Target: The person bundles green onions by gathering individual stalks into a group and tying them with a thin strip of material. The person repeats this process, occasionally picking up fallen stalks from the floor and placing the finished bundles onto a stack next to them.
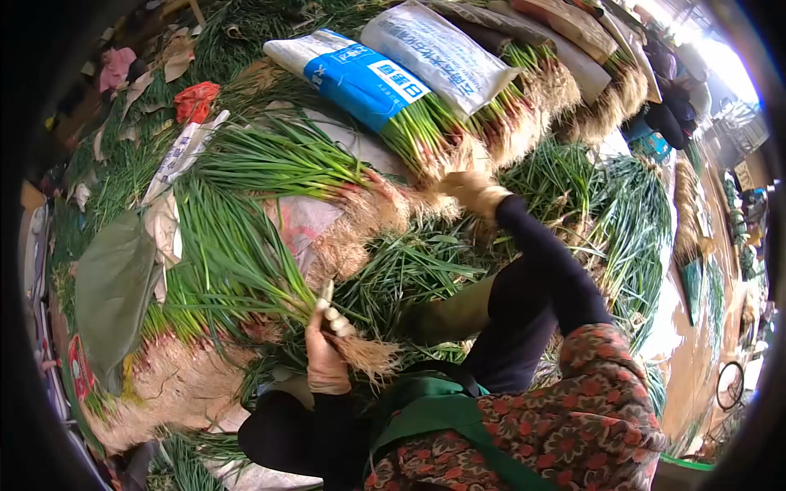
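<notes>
My left hand (326, 356), with pale coverings on its fingers, is closed around a bunch of green onions (274, 278). The leaves point up and left, and the roots (370, 358) hang out to the right. My right hand (476, 193), in a pale glove, is beside the roots of the onions under a blue and white wrapper (360, 79). Its fingers are blurred, and what they hold, if anything, cannot be made out. Just left of it lies a pile of onions (278, 164) with reddish stems and tan roots.
More wrapped bundles (438, 53) lie at the top. Loose green leaves (409, 266) cover the ground between my hands and around my legs. A dark green sheet (116, 295) and a red bag (196, 101) are at the left. Another person (675, 98) is partly visible at upper right.
</notes>
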Demonstrator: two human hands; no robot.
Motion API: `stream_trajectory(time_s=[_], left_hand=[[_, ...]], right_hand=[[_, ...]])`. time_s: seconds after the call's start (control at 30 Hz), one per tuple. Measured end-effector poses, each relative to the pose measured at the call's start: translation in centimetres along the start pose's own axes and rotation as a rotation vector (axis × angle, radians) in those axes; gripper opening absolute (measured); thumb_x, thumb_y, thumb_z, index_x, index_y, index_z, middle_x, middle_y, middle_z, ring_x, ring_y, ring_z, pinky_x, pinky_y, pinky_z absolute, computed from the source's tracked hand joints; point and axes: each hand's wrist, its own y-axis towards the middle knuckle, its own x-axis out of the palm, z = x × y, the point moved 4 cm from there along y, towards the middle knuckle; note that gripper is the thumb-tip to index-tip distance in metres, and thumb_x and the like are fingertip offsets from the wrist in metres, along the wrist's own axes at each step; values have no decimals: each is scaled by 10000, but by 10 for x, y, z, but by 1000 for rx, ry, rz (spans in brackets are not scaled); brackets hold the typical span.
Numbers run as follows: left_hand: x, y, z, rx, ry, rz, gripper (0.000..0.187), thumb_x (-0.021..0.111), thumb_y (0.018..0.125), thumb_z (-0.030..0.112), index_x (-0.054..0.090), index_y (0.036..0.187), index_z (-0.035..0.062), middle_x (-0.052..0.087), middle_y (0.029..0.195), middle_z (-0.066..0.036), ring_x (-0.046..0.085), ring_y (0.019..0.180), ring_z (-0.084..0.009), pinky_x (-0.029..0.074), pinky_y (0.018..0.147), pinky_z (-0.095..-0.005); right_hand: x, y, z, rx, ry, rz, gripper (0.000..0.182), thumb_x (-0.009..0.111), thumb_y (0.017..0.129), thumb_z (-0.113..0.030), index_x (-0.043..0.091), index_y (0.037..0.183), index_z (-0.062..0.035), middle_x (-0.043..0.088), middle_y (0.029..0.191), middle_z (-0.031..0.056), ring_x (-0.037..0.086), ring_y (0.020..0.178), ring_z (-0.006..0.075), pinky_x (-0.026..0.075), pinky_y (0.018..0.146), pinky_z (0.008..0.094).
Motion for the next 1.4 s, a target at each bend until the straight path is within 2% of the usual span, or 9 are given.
stream_trajectory(time_s=[0.1,0.17,0.33,0.43,0.53,0.63,0.83,1.13,1.4], left_hand=[[-7,-6,-1,72,49,68,243,504,931,170,560,1137,54,581,740,-1,518,587,-102,446,498,-260],[-7,-7,6,116,148,-50,317,479,945,170,517,1238,57,611,844,-2,562,674,-103,477,536,-259],[-7,-4,10,227,363,80,391,431,943,122,412,1300,-37,450,1340,-168,424,1256,-275,414,1009,-367],[-12,-1,3,172,308,123,365,433,950,132,442,1293,8,510,1293,-119,536,1138,-213,505,852,-276],[-10,-9,6,146,293,166,295,448,951,133,520,1223,45,573,1215,-109,585,1067,-180,525,778,-237],[-2,-10,11,186,270,128,289,447,947,124,520,1198,-1,578,1210,-92,588,1063,-178,506,826,-251],[-17,4,3,97,351,200,306,531,911,180,571,1141,-18,616,1063,-100,585,1029,-193,491,874,-308],[-35,-3,-10,225,457,447,234,549,878,214,559,724,39,562,553,-86,431,330,-151,349,325,-251],[-27,-6,-23,198,-25,215,140,524,887,156,535,828,29,531,696,-34,499,561,-131,468,570,-258]], right_hand=[[3,65,-89,338,349,-106,436,520,869,-194,482,1271,-28,526,1281,145,561,1090,203,451,890,324],[10,78,-133,-56,-485,259,527,508,854,-187,371,1339,-33,577,1157,156,582,1037,237,402,944,446],[57,27,-220,-177,270,226,230,497,868,-248,580,892,-35,564,562,111,573,482,271,478,486,416],[24,38,-201,236,224,-44,249,555,855,-288,588,941,-57,631,697,144,619,575,246,499,543,376],[64,105,-128,56,951,557,338,489,868,-210,502,1169,-57,628,967,126,629,802,216,494,718,382],[22,86,-189,224,-229,-148,548,441,895,-311,345,1362,-40,481,1283,117,532,1088,195,375,983,406],[86,-23,-285,-397,269,-224,387,350,977,-342,557,1119,-49,608,861,198,618,775,302,504,712,362],[120,52,-279,204,1608,-165,312,542,917,-341,600,977,-40,614,855,49,550,757,136,461,687,293],[145,64,-266,454,2448,17,322,365,976,-326,377,701,-160,266,536,-59,249,446,115,227,427,264]])
